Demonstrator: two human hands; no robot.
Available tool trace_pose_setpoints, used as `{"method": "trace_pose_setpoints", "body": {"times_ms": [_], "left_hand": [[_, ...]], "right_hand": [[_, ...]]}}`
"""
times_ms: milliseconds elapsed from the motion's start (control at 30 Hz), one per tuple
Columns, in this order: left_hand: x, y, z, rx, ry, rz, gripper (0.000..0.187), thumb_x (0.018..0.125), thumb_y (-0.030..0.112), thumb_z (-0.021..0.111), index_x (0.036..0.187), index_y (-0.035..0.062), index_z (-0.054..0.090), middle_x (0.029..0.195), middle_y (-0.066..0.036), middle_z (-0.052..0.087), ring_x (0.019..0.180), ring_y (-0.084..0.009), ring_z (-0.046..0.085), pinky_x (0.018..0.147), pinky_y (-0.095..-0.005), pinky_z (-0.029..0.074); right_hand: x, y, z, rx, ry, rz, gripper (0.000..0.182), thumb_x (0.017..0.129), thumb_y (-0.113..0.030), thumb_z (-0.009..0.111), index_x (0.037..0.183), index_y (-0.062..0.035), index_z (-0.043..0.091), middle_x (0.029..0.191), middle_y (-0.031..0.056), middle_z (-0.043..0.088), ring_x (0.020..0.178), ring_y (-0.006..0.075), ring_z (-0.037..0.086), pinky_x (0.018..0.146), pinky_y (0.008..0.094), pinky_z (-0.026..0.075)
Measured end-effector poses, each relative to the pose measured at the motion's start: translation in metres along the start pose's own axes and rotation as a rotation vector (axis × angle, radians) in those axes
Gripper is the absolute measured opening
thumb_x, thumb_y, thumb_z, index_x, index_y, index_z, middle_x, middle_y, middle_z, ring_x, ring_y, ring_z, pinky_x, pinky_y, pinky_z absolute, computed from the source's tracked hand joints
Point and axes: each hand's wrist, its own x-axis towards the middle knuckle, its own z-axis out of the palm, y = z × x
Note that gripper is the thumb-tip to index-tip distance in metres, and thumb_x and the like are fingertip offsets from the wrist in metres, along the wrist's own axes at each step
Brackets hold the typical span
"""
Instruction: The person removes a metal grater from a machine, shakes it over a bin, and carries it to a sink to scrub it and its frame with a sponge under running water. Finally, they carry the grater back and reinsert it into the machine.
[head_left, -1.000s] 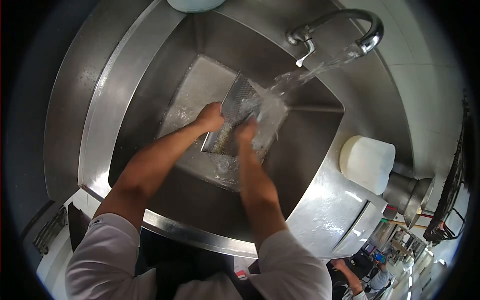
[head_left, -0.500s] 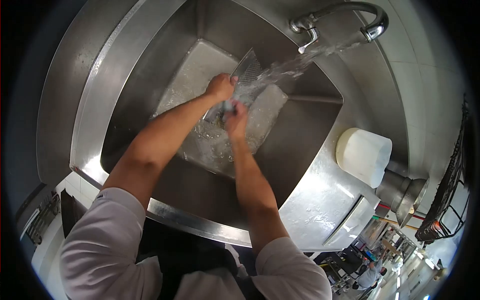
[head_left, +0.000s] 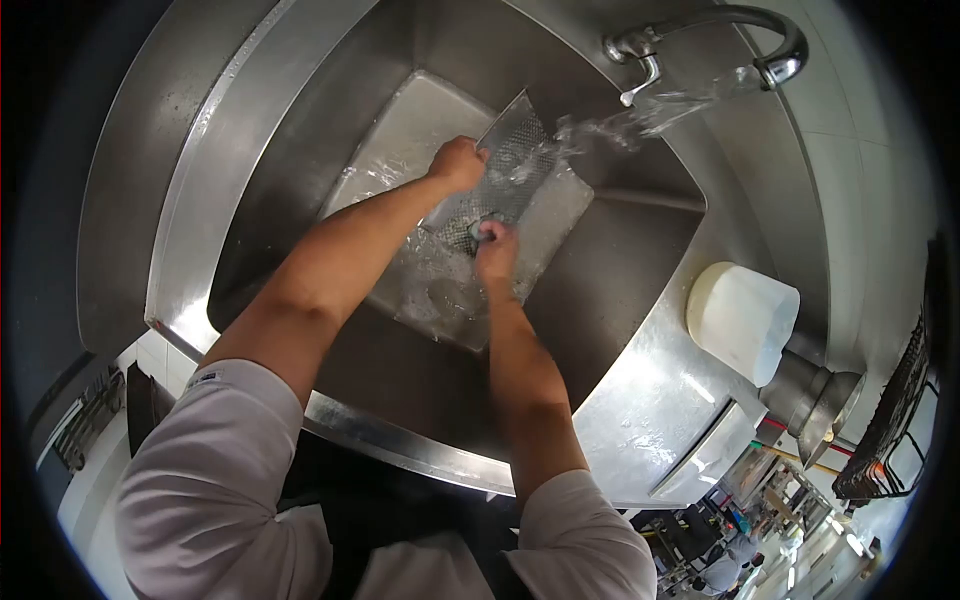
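Note:
My left hand (head_left: 460, 164) is closed on the left edge of a perforated metal sheet (head_left: 515, 165), which is held tilted in the sink. Lower on the sheet, my right hand (head_left: 497, 252) presses a small grey-green scouring pad (head_left: 477, 231) against its surface; the fingers hide part of the pad. Beneath both hands lies a large rectangular pan (head_left: 565, 215) with water in it. Running water (head_left: 625, 130) falls from the faucet (head_left: 785, 65) onto the sheet's upper right part.
The deep steel sink (head_left: 620, 270) surrounds the pan. On the steel ledge to the right stands a white plastic container (head_left: 740, 320), with a metal vessel (head_left: 805, 395) beside it. A dark wire rack (head_left: 890, 430) is at far right. Another person (head_left: 728, 567) is in the distance.
The perforated sheet now shows more of its face. My right hand has moved down and right in view with the pad. My left hand keeps its grip on the edge.

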Motion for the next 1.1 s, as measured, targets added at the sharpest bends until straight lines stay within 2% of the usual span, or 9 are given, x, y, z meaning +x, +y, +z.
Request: {"method": "trace_pose_setpoints", "body": {"times_ms": [133,233,333,533,667,800,933,1000,1100], "left_hand": [[0.004,-0.003,0.013,-0.022,-0.036,0.008,0.036,0.091,0.031,0.057,0.098,-0.0032,0.066,0.1,-0.027,0.065,0.099,-0.0413,0.062,0.086,-0.0468,0.049],[0.012,-0.011,0.011,0.001,0.01,-0.012,0.037,0.091,0.031,0.056,0.098,-0.0047,0.065,0.1,-0.028,0.065,0.099,-0.0419,0.062,0.086,-0.047,0.049],[0.005,-0.01,0.018,-0.031,-0.003,-0.046,0.039,0.092,0.031,0.056,0.099,-0.0061,0.064,0.101,-0.028,0.065,0.099,-0.0427,0.062,0.086,-0.0469,0.049],[-0.015,-0.003,0.008,-0.009,-0.047,-0.001,0.039,0.093,0.031,0.054,0.101,-0.0056,0.063,0.104,-0.03,0.062,0.1,-0.0446,0.06,0.088,-0.0475,0.046],[-0.022,-0.011,0.005,0.013,0.025,0.096,0.035,0.093,0.028,0.054,0.098,-0.0051,0.062,0.099,-0.03,0.062,0.098,-0.045,0.06,0.085,-0.0493,0.046],[-0.024,0.008,0.003,-0.027,0.046,0.058,0.033,0.092,0.027,0.054,0.097,-0.0047,0.061,0.095,-0.03,0.063,0.095,-0.0456,0.06,0.083,-0.0499,0.047],[-0.019,0.007,0.006,-0.006,0.031,0.018,0.032,0.093,0.026,0.052,0.096,-0.0047,0.061,0.094,-0.027,0.064,0.092,-0.0449,0.061,0.083,-0.0503,0.047],[-0.025,0.007,0.011,0.005,0.085,0.114,0.03,0.093,0.024,0.05,0.094,-0.004,0.061,0.092,-0.028,0.064,0.09,-0.0456,0.061,0.08,-0.051,0.048],[-0.03,0.033,0.01,0.025,0.029,0.2,0.028,0.093,0.022,0.049,0.094,-0.0034,0.06,0.09,-0.027,0.065,0.09,-0.0451,0.062,0.08,-0.0515,0.048]], "right_hand": [[-0.016,-0.058,0.018,-0.249,-0.049,-0.329,0.024,0.067,0.009,0.061,0.08,-0.0089,0.07,0.092,0.0089,0.056,0.087,0.0229,0.054,0.08,0.0331,0.043],[-0.012,0.022,0.003,0.207,-0.174,0.029,0.026,0.068,0.009,0.057,0.082,-0.01,0.069,0.092,0.011,0.056,0.09,0.0279,0.054,0.082,0.0363,0.042],[0.001,0.011,-0.015,-0.383,-0.067,0.083,0.028,0.067,0.008,0.054,0.085,-0.0095,0.068,0.092,0.0134,0.055,0.09,0.0322,0.053,0.084,0.0401,0.041],[0.075,-0.034,0.014,-0.193,0.292,-0.441,0.03,0.069,0.001,0.055,0.096,-0.0102,0.061,0.088,0.016,0.057,0.089,0.0335,0.055,0.082,0.0441,0.043],[0.125,0.019,-0.012,-0.122,0.218,0.098,0.023,0.076,-0.004,0.056,0.098,-0.007,0.061,0.092,0.0138,0.059,0.092,0.0284,0.056,0.083,0.0421,0.044],[0.057,0.062,0.01,1.124,0.535,0.568,0.017,0.082,-0.008,0.057,0.099,-0.0039,0.061,0.095,0.0115,0.06,0.096,0.0233,0.056,0.084,0.04,0.046],[0.034,-0.045,0.027,-0.253,0.231,-0.085,0.023,0.079,0.0,0.053,0.102,0.0031,0.058,0.1,0.0166,0.062,0.1,0.0239,0.056,0.085,0.04,0.044],[0.079,0.019,0.016,0.271,0.219,0.025,0.026,0.08,-0.001,0.054,0.106,0.0016,0.057,0.1,0.0159,0.061,0.095,0.0241,0.057,0.082,0.0388,0.045],[0.086,0.004,0.002,0.057,0.338,0.118,0.027,0.08,-0.002,0.056,0.108,-0.001,0.055,0.097,0.014,0.062,0.085,0.0235,0.057,0.076,0.0369,0.046]]}}
